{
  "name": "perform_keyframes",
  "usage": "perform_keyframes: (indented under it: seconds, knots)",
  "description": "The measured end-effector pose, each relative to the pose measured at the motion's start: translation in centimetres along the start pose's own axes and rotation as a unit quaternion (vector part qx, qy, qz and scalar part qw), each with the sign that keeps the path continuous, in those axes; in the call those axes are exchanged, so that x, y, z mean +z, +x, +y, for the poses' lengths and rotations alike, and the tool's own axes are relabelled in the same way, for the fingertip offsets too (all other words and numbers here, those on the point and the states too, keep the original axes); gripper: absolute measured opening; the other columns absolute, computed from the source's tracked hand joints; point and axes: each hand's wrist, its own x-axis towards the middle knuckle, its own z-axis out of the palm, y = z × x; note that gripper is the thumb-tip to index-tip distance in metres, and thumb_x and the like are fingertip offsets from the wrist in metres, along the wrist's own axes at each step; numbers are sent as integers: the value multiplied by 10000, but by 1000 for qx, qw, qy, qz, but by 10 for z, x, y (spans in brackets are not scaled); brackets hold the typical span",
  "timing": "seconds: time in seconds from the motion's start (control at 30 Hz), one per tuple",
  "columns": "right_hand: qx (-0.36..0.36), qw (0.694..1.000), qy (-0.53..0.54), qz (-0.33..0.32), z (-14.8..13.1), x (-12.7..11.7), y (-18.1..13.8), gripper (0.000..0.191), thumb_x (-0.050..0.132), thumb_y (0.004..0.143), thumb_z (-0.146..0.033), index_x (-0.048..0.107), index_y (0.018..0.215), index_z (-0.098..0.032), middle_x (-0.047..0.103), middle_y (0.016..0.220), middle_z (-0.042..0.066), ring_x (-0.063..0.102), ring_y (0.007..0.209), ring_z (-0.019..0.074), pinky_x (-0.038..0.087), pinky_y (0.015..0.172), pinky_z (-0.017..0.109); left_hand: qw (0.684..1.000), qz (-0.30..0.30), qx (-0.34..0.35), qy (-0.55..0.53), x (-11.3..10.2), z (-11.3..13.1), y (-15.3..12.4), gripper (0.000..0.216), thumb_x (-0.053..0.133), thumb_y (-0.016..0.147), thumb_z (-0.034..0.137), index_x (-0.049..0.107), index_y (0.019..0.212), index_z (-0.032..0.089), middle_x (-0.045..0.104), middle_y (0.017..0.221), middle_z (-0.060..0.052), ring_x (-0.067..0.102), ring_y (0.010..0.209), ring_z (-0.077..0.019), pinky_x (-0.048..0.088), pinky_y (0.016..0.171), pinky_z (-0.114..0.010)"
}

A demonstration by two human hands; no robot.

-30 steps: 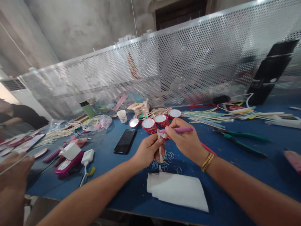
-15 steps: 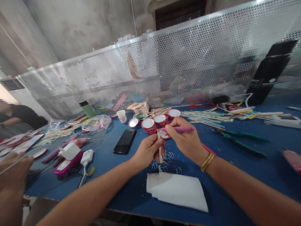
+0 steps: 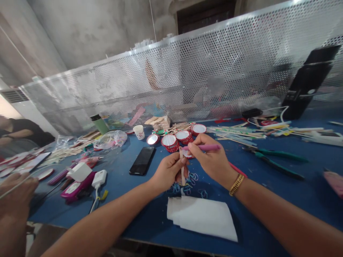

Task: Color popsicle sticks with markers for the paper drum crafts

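Note:
My left hand (image 3: 167, 172) pinches a thin wooden stick (image 3: 182, 171) and holds it upright above the blue table (image 3: 268, 192). My right hand (image 3: 211, 159) grips a pink pen-like tool (image 3: 205, 147), its tip at the top end of the stick. A gold bracelet (image 3: 236, 184) sits on my right wrist. Small loose rubber bands (image 3: 191, 180) lie on the table under my hands. A folded white sheet (image 3: 202, 217) lies just in front of me.
Red-rimmed round lids (image 3: 170, 140), a black phone (image 3: 143, 160), green-handled pliers (image 3: 273, 160), a white charger (image 3: 99, 178), a paper cup (image 3: 139, 132) and scattered sticks (image 3: 238, 132) lie around. A perforated metal screen (image 3: 187, 71) closes the back. Another person's hand (image 3: 14, 196) is at the left.

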Motion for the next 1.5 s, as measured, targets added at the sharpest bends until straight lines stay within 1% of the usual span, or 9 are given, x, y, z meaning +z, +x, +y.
perform_keyframes:
  seconds: [0.23,0.37,0.53,0.7,0.83,1.0,1.13,1.3,1.5]
  knots:
    - [0,1000,-7,-13,1,-1,-1,230,571,843,-194,501,624,-212,552,602,-34,496,577,118,381,577,271,1000,2,-5,-9,1,0,0,445,610,806,616,532,825,178,591,551,38,442,362,-61,311,359,-179]
    - [-7,1000,-6,0,0,-1,-1,231,570,850,-207,501,629,-214,538,605,-36,488,581,121,379,583,275,1000,3,-6,-6,1,1,0,441,608,812,609,538,833,174,593,557,35,432,366,-57,305,360,-175]
    - [7,1000,-5,-21,0,-1,-1,216,567,842,-205,508,634,-217,571,617,-25,513,592,130,398,593,278,1000,6,-7,-4,1,1,0,448,609,807,618,525,822,178,589,545,38,435,363,-59,312,359,-177]
    - [-3,1000,-7,-4,1,-1,-1,223,567,848,-213,506,633,-217,536,609,-33,481,585,124,381,583,275,1000,4,-5,2,2,3,-1,454,603,811,623,533,824,174,598,557,33,428,356,-55,299,355,-176]
    - [9,1000,-1,-24,1,-1,-1,217,569,845,-216,510,635,-216,561,619,-26,499,593,129,399,592,279,1000,6,-7,2,2,3,-1,456,600,815,624,534,819,173,589,541,36,437,359,-60,303,361,-178]
    - [-6,1000,-10,-7,1,-2,-1,225,564,848,-209,501,632,-218,553,615,-27,501,594,129,388,592,278,1000,5,0,10,1,2,0,453,591,823,621,534,820,172,601,557,30,433,363,-58,312,361,-177]
    - [9,1000,-8,-27,2,-2,-1,223,565,850,-223,508,634,-218,576,625,-18,517,598,134,399,594,281,1000,8,-5,12,1,4,-1,455,589,821,625,525,820,174,600,566,27,437,369,-55,317,365,-173]
    - [-7,1000,-22,-7,2,-2,1,223,564,843,-207,501,629,-220,554,615,-26,498,595,131,378,596,286,1000,11,-5,12,1,4,-2,458,591,814,629,532,824,175,596,568,30,432,365,-53,314,364,-173]
    - [11,1000,-15,-24,2,-3,1,216,565,843,-205,509,635,-218,564,623,-27,501,597,131,384,596,288,1000,13,-8,8,2,2,-1,458,595,810,630,525,813,178,596,560,31,427,358,-52,313,360,-171]
